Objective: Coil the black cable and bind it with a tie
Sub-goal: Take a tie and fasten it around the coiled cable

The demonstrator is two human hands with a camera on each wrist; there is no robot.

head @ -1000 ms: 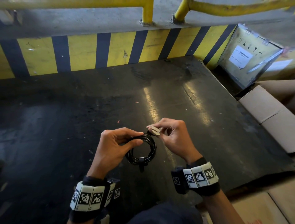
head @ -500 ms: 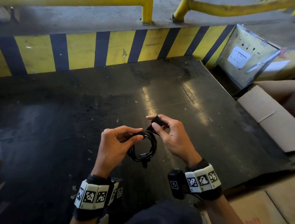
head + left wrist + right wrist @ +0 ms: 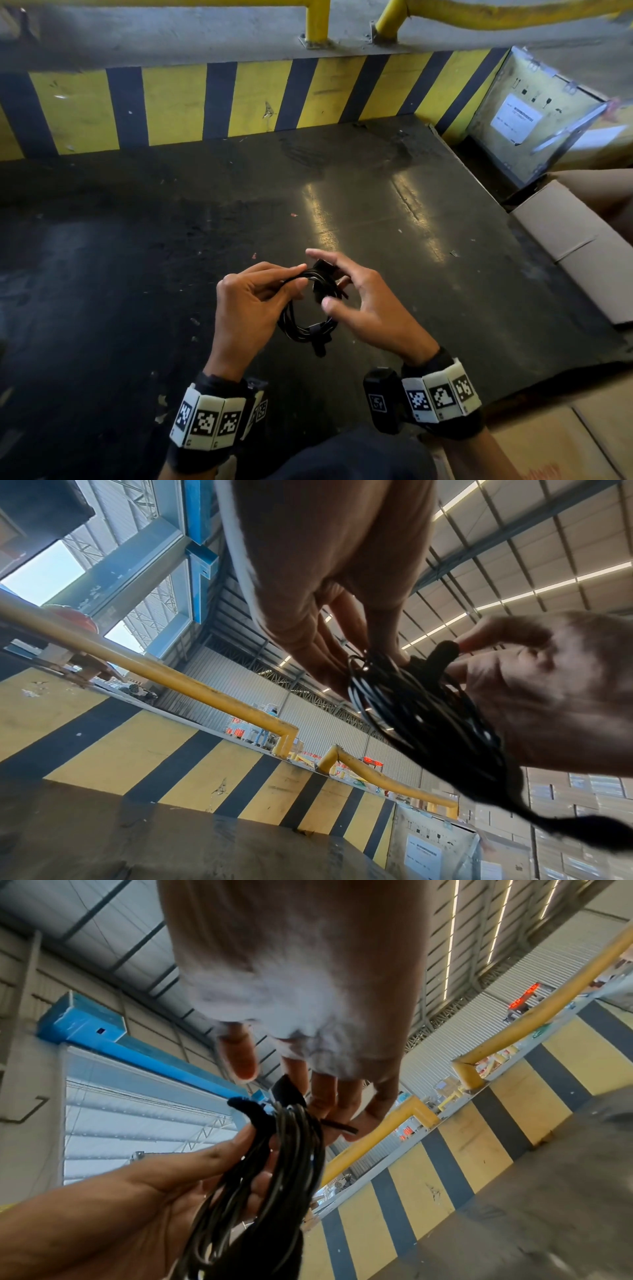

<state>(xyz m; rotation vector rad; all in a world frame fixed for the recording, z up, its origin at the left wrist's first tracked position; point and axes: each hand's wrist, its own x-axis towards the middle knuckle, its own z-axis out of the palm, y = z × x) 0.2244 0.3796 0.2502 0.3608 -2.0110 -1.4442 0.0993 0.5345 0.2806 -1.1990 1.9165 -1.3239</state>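
Black metal surface [image 3: 394, 212], scuffed and glossy, backed by a yellow-and-black striped kerb [image 3: 239, 99]; cardboard boxes [image 3: 565, 226] off its right edge.

Left hand [image 3: 246, 301] over the near middle of the surface, clear of it. Grip narrow: thumb and fingertips pinch the top of the black cable coil [image 3: 308, 322], several loops bunched.

Right hand [image 3: 370, 308] just right of the coil, fingers mostly spread, working the black tie strap [image 3: 323, 269] at the coil top. Whether it pinches the strap: cannot tell.

A second strap [image 3: 317, 334] sits on the coil's lower arc, tail hanging.

Judgement: cable light, thin, springy; loops will likely splay if the pinch loosens. Best held where strands cross, beside the strap. Strap soft, floppy.
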